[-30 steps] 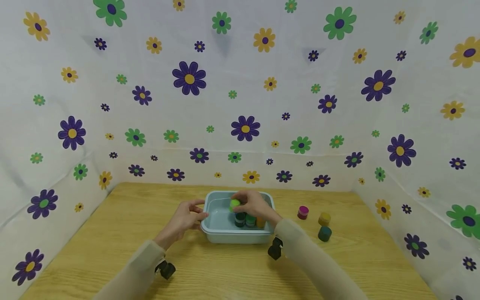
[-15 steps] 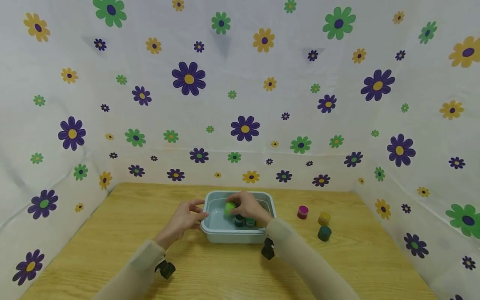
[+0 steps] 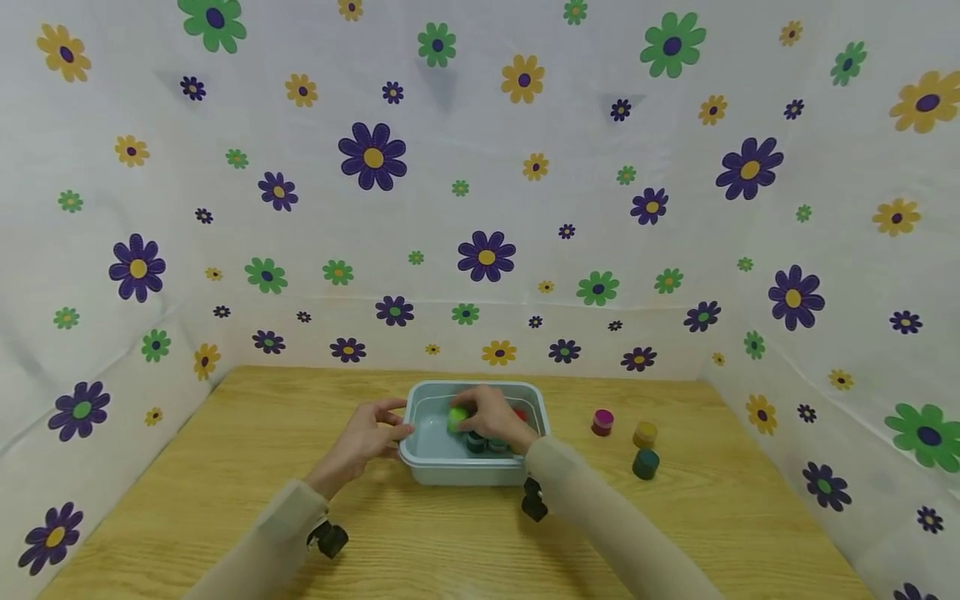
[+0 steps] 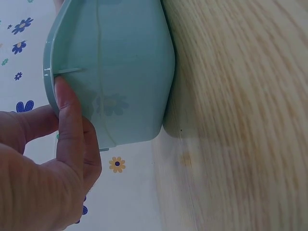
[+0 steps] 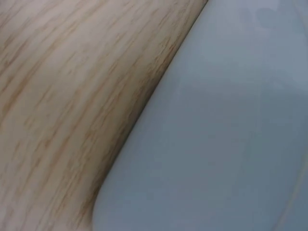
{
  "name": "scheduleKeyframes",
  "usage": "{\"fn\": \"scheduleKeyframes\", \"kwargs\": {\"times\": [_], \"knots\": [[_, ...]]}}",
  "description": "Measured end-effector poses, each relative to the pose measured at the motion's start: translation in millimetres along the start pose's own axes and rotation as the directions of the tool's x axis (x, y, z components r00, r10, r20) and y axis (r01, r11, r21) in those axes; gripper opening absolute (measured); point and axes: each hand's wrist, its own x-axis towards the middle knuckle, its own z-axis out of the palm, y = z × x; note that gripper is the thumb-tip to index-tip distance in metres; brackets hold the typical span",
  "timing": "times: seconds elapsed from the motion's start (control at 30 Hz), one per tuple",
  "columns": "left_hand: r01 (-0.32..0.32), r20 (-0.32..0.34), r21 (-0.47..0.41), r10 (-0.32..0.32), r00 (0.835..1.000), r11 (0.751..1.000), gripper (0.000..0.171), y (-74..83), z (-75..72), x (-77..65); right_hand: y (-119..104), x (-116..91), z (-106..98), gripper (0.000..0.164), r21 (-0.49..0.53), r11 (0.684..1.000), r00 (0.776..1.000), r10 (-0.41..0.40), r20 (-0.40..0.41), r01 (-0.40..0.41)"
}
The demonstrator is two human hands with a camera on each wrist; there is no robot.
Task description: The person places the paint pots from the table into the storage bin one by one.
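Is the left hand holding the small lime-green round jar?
No, the right hand pinches the lime-green jar; the left hand grips the pale-blue plastic tub by its rim.

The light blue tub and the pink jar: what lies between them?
Only a bare stretch of wooden table lies between the light blue tub and the pink jar; the head view shows this.

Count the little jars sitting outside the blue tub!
3, all right of the tub: pink jar nearest it, yellow jar farther right, teal jar in front of the yellow. The tub might hide others.
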Motion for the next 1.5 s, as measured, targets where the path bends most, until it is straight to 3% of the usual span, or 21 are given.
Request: {"fn": "scheduleKeyframes", "kwargs": {"times": [0.6, 0.93, 1.23, 1.5], "knots": [[-0.011, -0.002, 0.012, 0.011, 1.0, 1.0, 0.051, -0.4, -1.1, -0.5, -3, -1, 2, 0.029, -0.01, 1.0, 1.0, 0.019, -0.011, -0.019], [-0.013, -0.005, 0.009, 0.013, 1.0, 1.0, 0.052, 2.1, -1.0, 0.9, 1, -6, -11, 0.028, 0.097, 0.995, 1.0, 0.013, -0.007, -0.013], [-0.009, -0.014, 0.015, 0.009, 1.0, 1.0, 0.051, 1.3, -0.2, -0.3, 10, -16, -29, 0.028, 0.255, 0.962, 0.995, 0.095, 0.012, -0.095], [-0.019, -0.009, 0.012, 0.019, 1.0, 1.0, 0.051, -0.3, 0.7, -0.5, 15, -24, -50, 0.031, 0.313, 0.948, 0.997, 0.04, 0.065, -0.059]]}}
